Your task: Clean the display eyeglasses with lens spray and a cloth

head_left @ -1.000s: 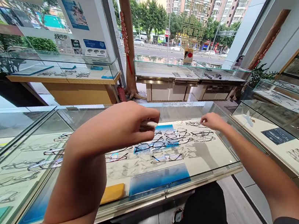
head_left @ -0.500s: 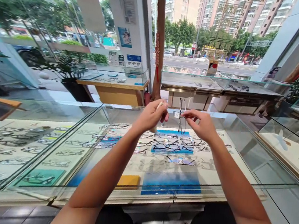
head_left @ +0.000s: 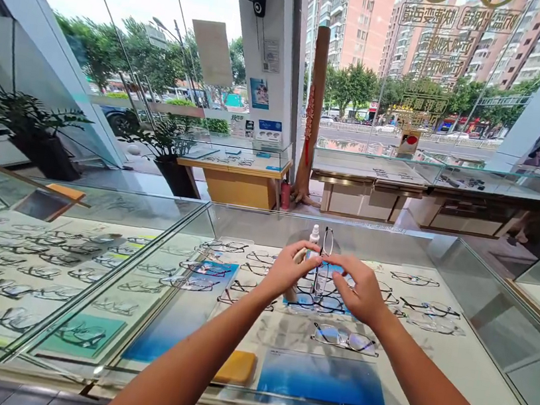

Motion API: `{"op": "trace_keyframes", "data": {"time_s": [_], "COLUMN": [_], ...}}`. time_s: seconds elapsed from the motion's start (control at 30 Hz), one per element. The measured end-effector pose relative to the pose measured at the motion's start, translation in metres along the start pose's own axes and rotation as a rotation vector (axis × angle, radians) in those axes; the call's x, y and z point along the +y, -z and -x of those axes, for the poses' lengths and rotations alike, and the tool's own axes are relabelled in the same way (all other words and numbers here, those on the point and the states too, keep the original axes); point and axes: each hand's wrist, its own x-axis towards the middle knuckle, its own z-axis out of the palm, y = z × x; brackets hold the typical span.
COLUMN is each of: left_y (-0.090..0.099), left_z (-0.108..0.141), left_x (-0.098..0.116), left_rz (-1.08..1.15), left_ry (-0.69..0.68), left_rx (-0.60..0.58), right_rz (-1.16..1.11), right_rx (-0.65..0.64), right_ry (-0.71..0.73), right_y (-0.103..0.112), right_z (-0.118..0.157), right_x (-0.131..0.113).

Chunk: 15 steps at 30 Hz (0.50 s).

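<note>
My left hand point(head_left: 291, 271) is closed around a pale, stick-like thing point(head_left: 299, 255) whose kind I cannot make out. Its thumb and index finger reach the pair of eyeglasses point(head_left: 329, 241) between my hands. My right hand point(head_left: 357, 287) pinches these glasses at the middle; they stand on edge, one lens up, the lower lens partly hidden by fingers. Just behind stands a white bottle point(head_left: 314, 233). Beneath my hands, dark-framed glasses point(head_left: 319, 303) lie on a blue sheet, and a thin-rimmed pair point(head_left: 345, 338) lies nearer to me.
Glass walls and edges of the showcase point(head_left: 312, 404) surround my work area. Several glasses point(head_left: 430, 308) lie at right, more in the left compartment. A yellow case point(head_left: 235, 366) and a blue sheet point(head_left: 322, 381) lie near the front. A mirror point(head_left: 43, 203) stands at left.
My hands have come together, and the left fingers now reach the eyeglasses. The view has shifted, so the hands appear lower and the white bottle shows behind them.
</note>
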Motion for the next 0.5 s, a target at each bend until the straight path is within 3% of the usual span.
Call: {"op": "trace_keyframes", "data": {"time_s": [0.17,0.3,0.5], "left_y": [-0.005,-0.009,-0.011], "left_z": [-0.002,-0.001,0.000], "left_x": [-0.010,-0.012,-0.011], "left_rz": [0.132,0.174,0.184], "left_ry": [0.012,0.008,-0.020], "left_rx": [0.069,0.103,0.101], "right_rz": [-0.238,-0.525,-0.885], "right_rx": [0.077,0.190,0.131], "right_ry": [-0.012,-0.314,-0.656], "right_y": [-0.008,-0.015,-0.019], "right_z": [0.002,0.000,-0.008], "right_x": [-0.007,-0.006,0.007]}}
